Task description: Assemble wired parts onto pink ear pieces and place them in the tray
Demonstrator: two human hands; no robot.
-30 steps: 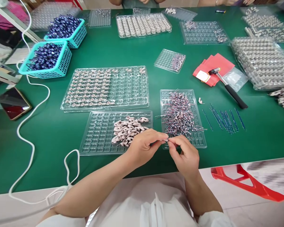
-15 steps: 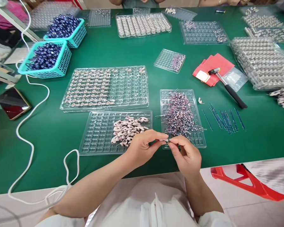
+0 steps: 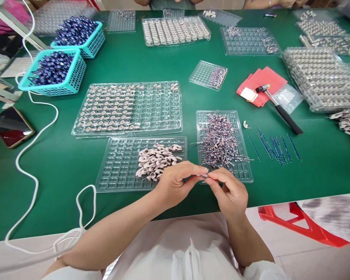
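Observation:
My left hand (image 3: 179,181) is closed, pinching a small pale pink earbud shell (image 3: 203,175) between thumb and forefinger. Against its right end, the thumb and forefinger of my right hand (image 3: 230,190) are pinched on a tiny part, mostly hidden by the fingertips. Both hands meet over the front of a clear tray (image 3: 245,171) heaped with small wired components (image 3: 220,138). Just left of my left hand, a pile of earbud shells (image 3: 154,161) lies on another clear tray (image 3: 113,167). Behind that, a larger clear tray (image 3: 159,112) holds rows of shells on its left side.
Two turquoise baskets (image 3: 81,72) of shiny dark blue pieces stand at the left, near a phone (image 3: 13,126) and a white cable (image 3: 36,179). To the right lie a hammer (image 3: 286,114), red sheets (image 3: 262,81) and thin blue strips (image 3: 277,149). Stacked filled trays (image 3: 321,77) sit beyond.
My fingertips have drawn slightly closer together around the shell, and the dark part seen at my right fingertips is now mostly covered. The view has shifted slightly.

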